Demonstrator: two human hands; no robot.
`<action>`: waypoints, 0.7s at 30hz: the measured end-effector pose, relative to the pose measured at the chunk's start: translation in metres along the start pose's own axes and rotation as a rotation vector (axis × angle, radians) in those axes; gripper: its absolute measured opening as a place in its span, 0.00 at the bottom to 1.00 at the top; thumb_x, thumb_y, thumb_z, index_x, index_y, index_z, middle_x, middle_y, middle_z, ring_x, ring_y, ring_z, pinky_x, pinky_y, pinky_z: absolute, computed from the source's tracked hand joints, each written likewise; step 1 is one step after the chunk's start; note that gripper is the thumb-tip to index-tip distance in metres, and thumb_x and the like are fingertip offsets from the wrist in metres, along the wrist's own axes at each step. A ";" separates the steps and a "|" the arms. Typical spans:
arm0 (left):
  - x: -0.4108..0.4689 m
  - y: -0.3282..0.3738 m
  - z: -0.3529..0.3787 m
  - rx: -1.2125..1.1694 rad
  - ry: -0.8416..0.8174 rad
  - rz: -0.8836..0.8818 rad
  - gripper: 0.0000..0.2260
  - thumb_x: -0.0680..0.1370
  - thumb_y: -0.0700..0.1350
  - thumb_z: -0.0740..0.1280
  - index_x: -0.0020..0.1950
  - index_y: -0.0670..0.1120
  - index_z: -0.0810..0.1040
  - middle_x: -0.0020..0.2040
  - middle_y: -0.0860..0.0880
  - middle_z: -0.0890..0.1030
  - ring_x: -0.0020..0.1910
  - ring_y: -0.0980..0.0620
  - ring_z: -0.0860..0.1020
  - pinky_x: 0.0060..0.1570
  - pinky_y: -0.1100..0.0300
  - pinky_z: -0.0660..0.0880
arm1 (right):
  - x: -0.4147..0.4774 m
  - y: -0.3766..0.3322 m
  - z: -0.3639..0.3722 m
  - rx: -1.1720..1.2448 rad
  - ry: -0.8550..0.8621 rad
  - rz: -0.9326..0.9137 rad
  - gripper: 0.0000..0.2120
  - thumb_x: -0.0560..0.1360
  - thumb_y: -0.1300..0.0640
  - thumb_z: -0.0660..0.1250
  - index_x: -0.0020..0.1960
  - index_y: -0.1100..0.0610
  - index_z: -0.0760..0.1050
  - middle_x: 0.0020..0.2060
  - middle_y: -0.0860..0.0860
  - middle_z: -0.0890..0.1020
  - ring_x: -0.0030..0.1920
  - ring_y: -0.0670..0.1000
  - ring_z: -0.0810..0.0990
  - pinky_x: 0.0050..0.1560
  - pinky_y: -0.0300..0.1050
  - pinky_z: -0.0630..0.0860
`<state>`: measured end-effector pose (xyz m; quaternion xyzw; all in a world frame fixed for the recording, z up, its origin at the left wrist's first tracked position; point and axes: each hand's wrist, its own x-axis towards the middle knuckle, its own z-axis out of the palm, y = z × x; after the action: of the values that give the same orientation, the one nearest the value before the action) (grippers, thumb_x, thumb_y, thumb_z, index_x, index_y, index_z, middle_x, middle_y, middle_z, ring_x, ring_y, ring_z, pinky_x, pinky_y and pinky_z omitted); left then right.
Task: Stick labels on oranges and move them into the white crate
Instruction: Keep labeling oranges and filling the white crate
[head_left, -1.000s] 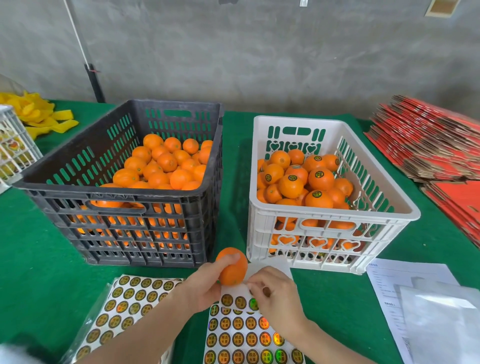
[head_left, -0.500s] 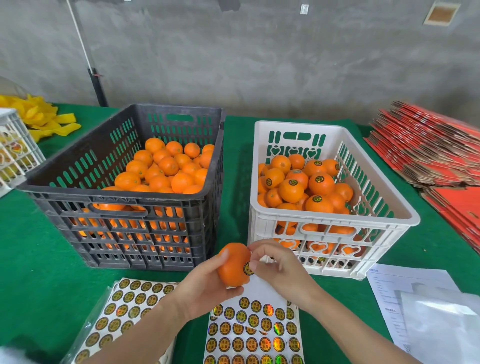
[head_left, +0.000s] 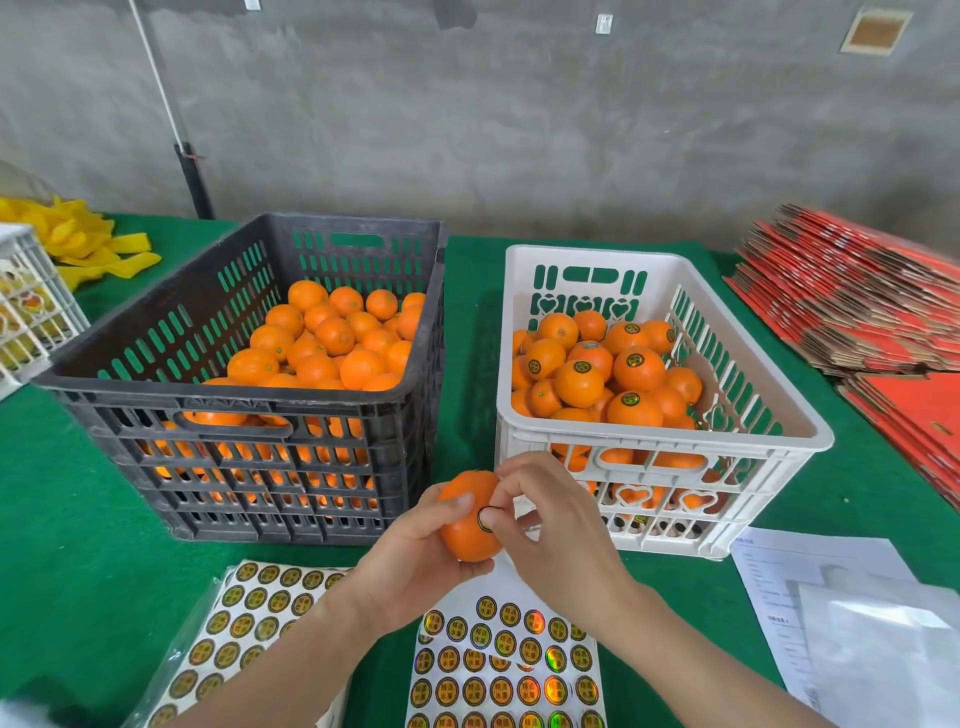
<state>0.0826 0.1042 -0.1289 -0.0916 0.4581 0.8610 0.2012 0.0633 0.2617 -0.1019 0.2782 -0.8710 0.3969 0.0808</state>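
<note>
My left hand (head_left: 415, 556) grips one orange (head_left: 467, 525) in front of the two crates. My right hand (head_left: 556, 530) presses its thumb on a round gold-and-black label (head_left: 485, 518) on the orange's right side, the other fingers curled around the fruit. The white crate (head_left: 660, 441) at right holds several labelled oranges (head_left: 631, 369). The black crate (head_left: 249, 405) at left holds several unlabelled oranges (head_left: 332, 343). A sheet of round labels (head_left: 504, 670) lies below my hands.
A second label sheet in plastic (head_left: 244, 618) lies at lower left. White papers and a clear bag (head_left: 857, 623) sit at lower right. Stacked red flat cartons (head_left: 857, 306) fill the right edge. A white basket (head_left: 26, 312) and yellow straps (head_left: 88, 244) are far left.
My right hand rose from the label sheet and brought a label to the orange, now pressing it on. My left hand lifted the orange slightly.
</note>
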 end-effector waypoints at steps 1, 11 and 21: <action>-0.001 0.001 0.000 0.012 -0.001 0.003 0.45 0.50 0.54 0.83 0.64 0.47 0.71 0.56 0.42 0.79 0.49 0.46 0.79 0.48 0.51 0.76 | 0.001 0.000 -0.001 0.038 0.007 0.024 0.11 0.72 0.52 0.69 0.51 0.43 0.70 0.52 0.37 0.71 0.49 0.41 0.73 0.44 0.42 0.78; -0.001 0.018 0.021 0.022 -0.101 0.085 0.45 0.55 0.55 0.82 0.67 0.44 0.69 0.57 0.41 0.81 0.53 0.42 0.81 0.52 0.47 0.76 | 0.005 0.000 -0.017 0.144 -0.057 -0.007 0.20 0.75 0.43 0.63 0.64 0.34 0.60 0.59 0.34 0.69 0.58 0.36 0.70 0.53 0.37 0.76; 0.052 0.077 0.070 0.245 0.034 0.174 0.32 0.78 0.66 0.43 0.65 0.47 0.74 0.67 0.47 0.75 0.60 0.49 0.76 0.60 0.47 0.70 | 0.086 0.021 -0.079 0.055 0.184 0.130 0.33 0.64 0.55 0.76 0.65 0.47 0.66 0.62 0.49 0.68 0.59 0.44 0.65 0.53 0.37 0.63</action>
<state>0.0048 0.1368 -0.0492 -0.0409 0.5694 0.8111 0.1277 -0.0260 0.2948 -0.0313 0.1858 -0.8647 0.4491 0.1269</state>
